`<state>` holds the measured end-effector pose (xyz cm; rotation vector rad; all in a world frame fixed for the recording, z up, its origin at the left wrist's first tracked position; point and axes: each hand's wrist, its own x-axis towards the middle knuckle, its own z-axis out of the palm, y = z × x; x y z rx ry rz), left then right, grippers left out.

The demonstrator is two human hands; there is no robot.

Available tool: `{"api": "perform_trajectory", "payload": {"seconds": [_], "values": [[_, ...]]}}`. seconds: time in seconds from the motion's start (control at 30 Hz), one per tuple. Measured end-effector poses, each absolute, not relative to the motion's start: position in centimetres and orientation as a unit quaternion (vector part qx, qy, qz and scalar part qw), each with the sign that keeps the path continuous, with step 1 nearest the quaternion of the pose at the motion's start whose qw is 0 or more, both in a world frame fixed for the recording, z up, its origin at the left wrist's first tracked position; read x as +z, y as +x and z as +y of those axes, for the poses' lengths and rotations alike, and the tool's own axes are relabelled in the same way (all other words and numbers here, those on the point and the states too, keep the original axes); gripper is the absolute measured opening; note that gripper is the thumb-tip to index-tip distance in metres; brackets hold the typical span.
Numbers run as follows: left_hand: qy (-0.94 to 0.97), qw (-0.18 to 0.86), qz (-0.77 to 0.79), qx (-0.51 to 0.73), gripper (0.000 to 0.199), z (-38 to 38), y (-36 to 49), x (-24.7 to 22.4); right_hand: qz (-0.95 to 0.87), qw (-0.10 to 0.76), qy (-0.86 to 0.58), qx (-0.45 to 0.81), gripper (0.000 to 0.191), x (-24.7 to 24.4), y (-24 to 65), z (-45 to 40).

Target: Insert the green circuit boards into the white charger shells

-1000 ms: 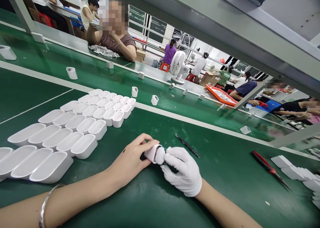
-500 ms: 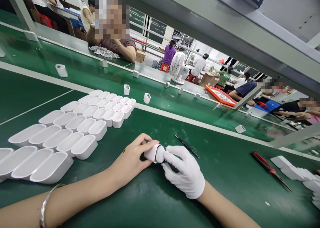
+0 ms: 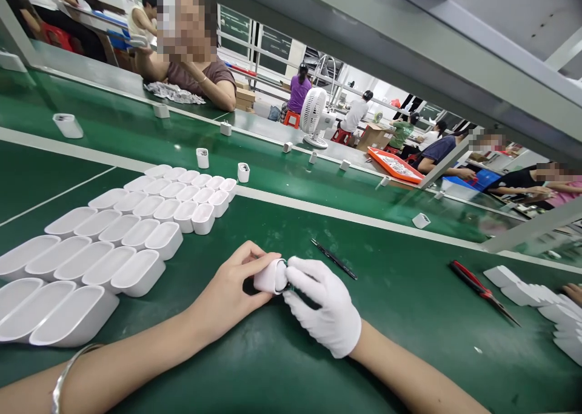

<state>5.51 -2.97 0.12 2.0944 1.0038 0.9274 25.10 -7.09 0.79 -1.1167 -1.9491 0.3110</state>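
My left hand (image 3: 234, 283), bare, grips a small white plastic housing (image 3: 266, 276) between thumb and fingers, its mouth facing right. My right hand (image 3: 324, 308), in a white glove, has its fingers curled at that mouth. A white rounded bit and a thin dark edge show at the opening; I cannot make out what the gloved fingers pinch. Beyond my right hand lies a pair of black tweezers (image 3: 334, 259). To the left stand rows of white oval open-topped housings (image 3: 139, 271).
Red-handled pliers (image 3: 482, 290) lie at the right beside a pile of white parts (image 3: 522, 288), with another person's hand at its edge. Several white housings (image 3: 244, 172) stand on the green strip beyond the pale line. A grey metal beam (image 3: 386, 50) crosses overhead. Co-workers sit further back.
The gloved fingers have come closer to the housing's mouth, and less of the white bit shows outside it. The whole view has shifted, so the things appear further left.
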Motion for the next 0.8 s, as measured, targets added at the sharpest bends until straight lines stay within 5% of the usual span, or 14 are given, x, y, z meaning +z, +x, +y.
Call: {"api": "perform_trajectory", "payload": {"seconds": [0.1,0.17,0.4,0.8], "values": [[0.787,0.309,0.382,0.374,0.044,-3.2,5.7,0.1,-0.808,0.455,-0.373,0.033,0.064,0.7,25.5,-7.6],[0.791,0.294,0.379,0.379,0.044,-3.4,5.7,0.0,-0.82,0.452,-0.351,0.025,0.069,0.7,25.4,-7.8],[0.827,0.201,0.387,0.356,0.046,-4.9,6.2,0.1,-0.684,0.383,-0.529,0.323,0.048,1.2,24.0,-7.9],[0.848,0.068,0.372,0.371,0.032,-5.4,7.3,0.2,-0.591,0.437,-0.489,0.471,0.035,0.6,23.7,-7.8]]}}
